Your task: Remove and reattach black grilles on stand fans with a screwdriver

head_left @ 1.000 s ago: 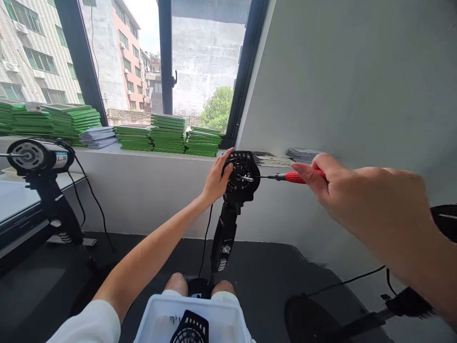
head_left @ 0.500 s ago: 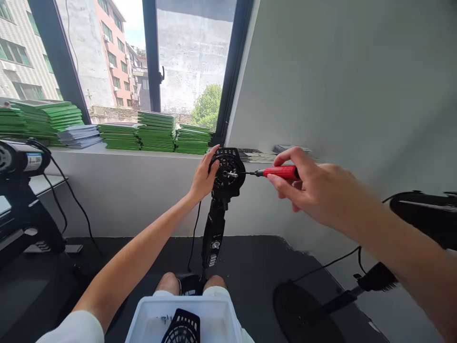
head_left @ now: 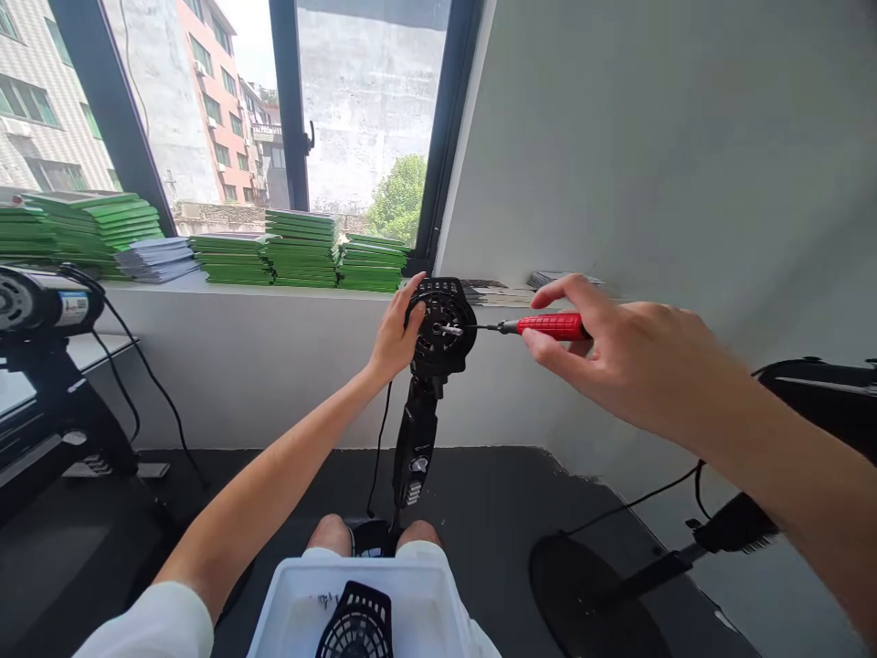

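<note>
In front of me stands a black fan motor housing [head_left: 449, 352] on an upright black stand [head_left: 416, 439] with a knob and buttons. A metal shaft sticks out of the middle of the housing. My left hand [head_left: 397, 334] grips its left side, thumb on the front and fingers behind the rim. My right hand [head_left: 603, 343] holds a red-handled screwdriver [head_left: 554, 326] between thumb and fingers. The screwdriver lies level, its thin tip at the right edge of the housing; whether it sits in a screw is too small to tell.
On my lap rests a white tray [head_left: 288, 585] with a black slotted cover [head_left: 356, 626] and small screws [head_left: 327, 600]. Green booklets [head_left: 301, 249] are stacked along the windowsill. Another black fan stand with a round base [head_left: 589, 594] lies to the right; a motor unit [head_left: 47, 302] stands left.
The view has shifted slightly, so the housing and both hands appear a little further right. My grip on the housing and on the screwdriver looks much the same.
</note>
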### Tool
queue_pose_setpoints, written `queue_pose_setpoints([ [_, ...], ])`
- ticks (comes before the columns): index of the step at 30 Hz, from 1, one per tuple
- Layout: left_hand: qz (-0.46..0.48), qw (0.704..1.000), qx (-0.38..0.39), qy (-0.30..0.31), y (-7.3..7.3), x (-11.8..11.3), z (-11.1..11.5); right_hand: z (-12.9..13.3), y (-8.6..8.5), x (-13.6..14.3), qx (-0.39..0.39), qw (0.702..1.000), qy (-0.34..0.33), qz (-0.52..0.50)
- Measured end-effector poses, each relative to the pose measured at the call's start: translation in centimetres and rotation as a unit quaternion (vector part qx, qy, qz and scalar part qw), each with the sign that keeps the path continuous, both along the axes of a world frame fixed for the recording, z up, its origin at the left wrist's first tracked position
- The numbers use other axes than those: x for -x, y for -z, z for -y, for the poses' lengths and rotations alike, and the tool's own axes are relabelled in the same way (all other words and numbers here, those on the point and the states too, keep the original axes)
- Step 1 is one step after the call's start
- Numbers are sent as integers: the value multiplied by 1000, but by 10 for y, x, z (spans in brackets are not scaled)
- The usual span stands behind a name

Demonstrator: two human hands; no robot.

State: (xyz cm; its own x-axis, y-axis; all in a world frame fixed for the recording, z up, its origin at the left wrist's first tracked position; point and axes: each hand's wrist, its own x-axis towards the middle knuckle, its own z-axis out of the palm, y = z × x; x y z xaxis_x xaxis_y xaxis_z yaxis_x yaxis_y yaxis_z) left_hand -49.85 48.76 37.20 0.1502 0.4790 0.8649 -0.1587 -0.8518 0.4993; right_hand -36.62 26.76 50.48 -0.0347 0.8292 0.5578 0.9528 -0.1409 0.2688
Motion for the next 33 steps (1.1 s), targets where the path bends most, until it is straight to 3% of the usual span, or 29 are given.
queue_pose_setpoints([
  [2, 3, 1000, -3, 0, 0, -1, -1, -1, 0, 0, -20, 1000, -15, 5],
  [5, 3, 1000, -3, -3, -1, -1, -1, -2, -1, -1, -80, 992, 66, 70],
  [9, 4, 1000, -4, -1, -1, -1, -1, -3, -5, 0, 1, 999, 31, -24],
  [13, 7, 1000, -5, -3, -2, -1, -1, -3, -5, 2, -60, 995, 71, 33],
  [17, 4, 1000, -3, -3, -3, -1, -1, -2, -2, 3, 0, 998, 6, -55],
  [21, 6, 1000, -1, -2, -2, -1, -2, -3, 0, 2, -64, 994, 80, 37],
  [25, -13, 1000, -8, -6, -3, 1, -3, -5, 0, -2, -19, 999, 33, -11],
  [29, -46, 999, -13, -18, -7, 3, -3, -8, 0, -6, -70, 993, 86, 31],
  [33, -55, 998, -12, -25, -9, 5, -4, -8, 1, -9, 3, 999, 31, -15],
])
